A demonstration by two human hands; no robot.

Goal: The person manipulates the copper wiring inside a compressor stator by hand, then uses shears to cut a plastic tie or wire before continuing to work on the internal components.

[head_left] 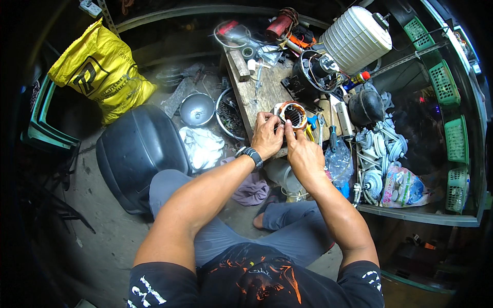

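A ring-shaped motor stator (294, 109) with orange copper windings sits at the front of a worn wooden bench (264, 90). My left hand (265, 136), with a watch on the wrist, is closed on the stator's left side, fingertips and thumb against it. My right hand (303, 151) holds the front of it, index finger raised onto the rim and the other fingers bent; their tips are partly hidden. Just right of the stator are blue-handled pliers (311, 122), a yellow-handled tool (309, 134) and a screwdriver (333, 138). A dark motor housing (300, 77) with wires stands behind.
A white ribbed container (354, 38) is at the back; white plastic parts (380, 146) and green baskets (443, 82) fill the right. On the floor at left are a yellow sack (102, 72), a black plastic box (138, 154), a metal bowl (196, 108) and white cloth (200, 146).
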